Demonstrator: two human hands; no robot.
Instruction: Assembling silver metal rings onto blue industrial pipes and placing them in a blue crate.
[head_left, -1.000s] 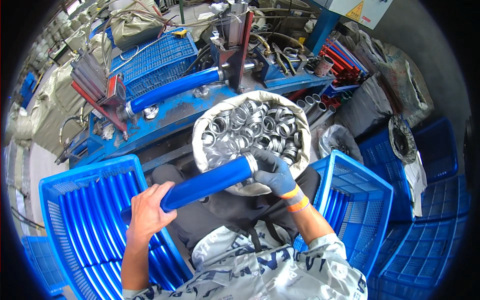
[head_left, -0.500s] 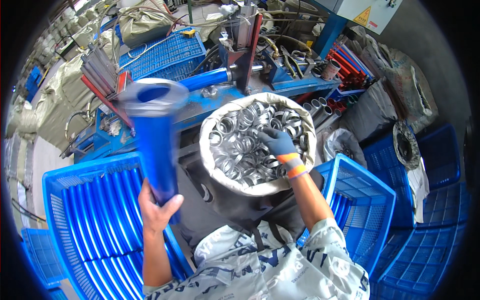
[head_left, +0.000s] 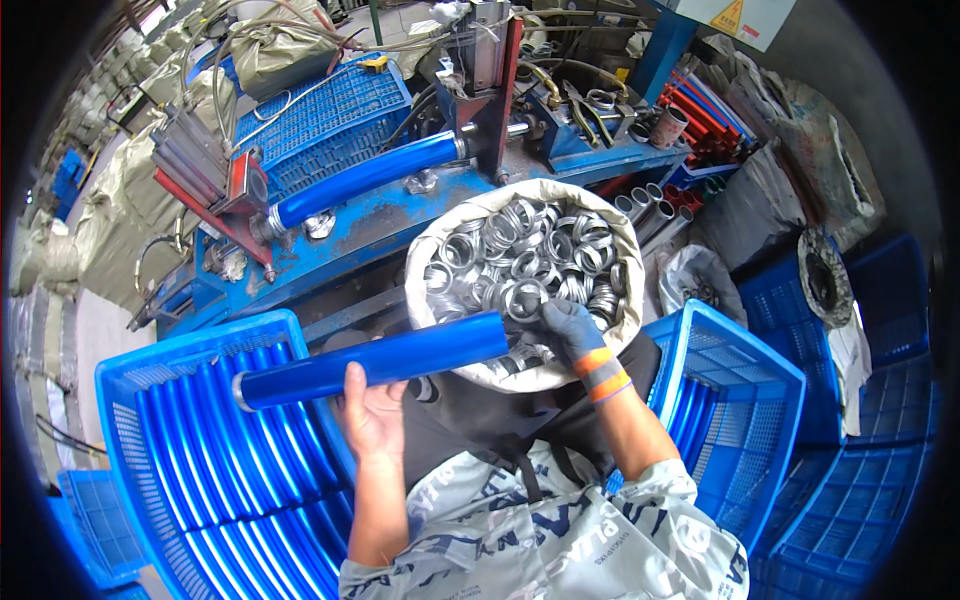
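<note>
My bare left hand [head_left: 370, 420] is closed around a glossy blue tube [head_left: 420, 350], which lies nearly level and points right. A silvery ring [head_left: 240, 391] caps the tube's left end; its right end is plain blue. My right hand [head_left: 570, 330], in a dark glove with an orange and grey cuff, pinches a metal ring [head_left: 524, 299] just beyond that plain end, apart from it. Below both is a round container with a cream fabric rim [head_left: 628, 235], filled with loose metal rings [head_left: 500, 232].
To my left stands a blue crate [head_left: 112, 395] of blue tubes; another crate [head_left: 775, 385] stands to my right. Ahead, a blue workbench [head_left: 375, 235] carries a clamped blue tube [head_left: 370, 178] and pliers [head_left: 588, 118]. Metal pipes [head_left: 650, 212] lie beyond the container.
The tube in my left hand has swung from upright to nearly level, its ringed end now to the left. My right hand has come up from among the rings, nearer me, with one ring.
</note>
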